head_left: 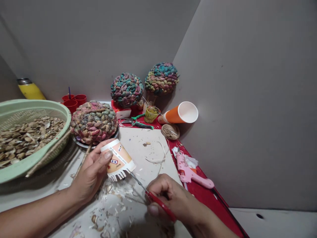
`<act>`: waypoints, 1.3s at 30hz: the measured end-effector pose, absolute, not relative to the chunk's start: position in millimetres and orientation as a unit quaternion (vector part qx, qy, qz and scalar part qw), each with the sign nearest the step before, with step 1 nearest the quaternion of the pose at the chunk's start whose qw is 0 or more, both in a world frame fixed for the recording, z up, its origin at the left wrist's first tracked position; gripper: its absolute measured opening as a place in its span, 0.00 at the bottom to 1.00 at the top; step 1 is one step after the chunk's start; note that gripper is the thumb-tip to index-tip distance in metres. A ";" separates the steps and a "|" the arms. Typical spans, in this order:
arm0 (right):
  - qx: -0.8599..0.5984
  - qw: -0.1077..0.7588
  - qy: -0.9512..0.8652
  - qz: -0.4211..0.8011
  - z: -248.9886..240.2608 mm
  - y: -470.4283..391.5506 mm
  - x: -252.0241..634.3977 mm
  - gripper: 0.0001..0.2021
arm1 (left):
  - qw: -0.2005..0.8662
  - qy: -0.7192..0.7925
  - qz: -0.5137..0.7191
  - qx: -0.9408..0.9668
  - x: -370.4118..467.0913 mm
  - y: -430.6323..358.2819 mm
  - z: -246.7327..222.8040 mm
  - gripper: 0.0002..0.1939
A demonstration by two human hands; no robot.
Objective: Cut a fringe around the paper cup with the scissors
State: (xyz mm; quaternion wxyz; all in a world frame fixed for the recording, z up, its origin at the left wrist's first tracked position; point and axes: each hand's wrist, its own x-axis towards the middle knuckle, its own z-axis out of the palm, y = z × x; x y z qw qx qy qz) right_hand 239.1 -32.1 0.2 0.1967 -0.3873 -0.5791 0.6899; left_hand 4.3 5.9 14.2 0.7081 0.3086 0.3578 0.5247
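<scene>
My left hand (pixel 90 172) is closed round a paper cup (pixel 121 155), thumb on its printed side. The cup lies tilted, and its lower rim is cut into a fringe of short white strips. In my right hand (pixel 170 200) are red-handled scissors (pixel 162 205), the fingers wrapped through the handles. The scissor blades reach up and left to the cup's rim, at the right end of the fringe. White paper bits and shell pieces lie on the pale board (pixel 138 138) beneath both hands.
A green basket (pixel 34 170) of shells stands left. Behind are three shell-covered balls (pixel 94 122), red cups (pixel 70 105), a yellow bottle (pixel 31 90) and pliers (pixel 142 125). Orange paper cups (pixel 172 115), twine (pixel 170 131) and a pink glue gun (pixel 190 175) are right, near the grey wall (pixel 247 99).
</scene>
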 end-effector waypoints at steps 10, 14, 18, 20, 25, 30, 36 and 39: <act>-0.382 0.204 -0.570 0.698 3.1 -31.3 236.9 0.33 | 0.709 0.358 0.524 0.308 3.3 5.5 11.3 0.27; -0.386 0.202 -0.573 0.694 1.9 -31.5 237.8 0.33 | 0.711 0.353 0.525 0.308 3.0 5.3 11.5 0.27; -0.385 0.202 -0.575 0.693 4.5 -30.7 236.0 0.33 | 0.716 0.346 0.524 0.306 2.7 4.9 11.5 0.24; -0.388 0.204 -0.576 0.690 5.5 -30.4 235.0 0.34 | 0.719 0.344 0.521 0.304 2.5 4.9 11.2 0.23; -0.383 0.216 -0.577 0.688 6.6 -30.8 234.2 0.35 | 0.720 0.343 0.521 0.303 2.2 5.8 8.4 0.22; -0.377 0.222 -0.576 0.691 4.4 -31.6 236.1 0.36 | 0.725 0.340 0.517 0.302 2.1 5.4 7.0 0.23; -0.366 0.225 -0.572 0.699 0.6 -32.1 238.1 0.35 | 0.720 0.345 0.519 0.307 2.4 5.4 8.1 0.20; -0.361 0.220 -0.575 0.701 -0.7 -31.8 238.1 0.34 | 0.723 0.338 0.519 0.305 3.8 5.5 8.6 0.18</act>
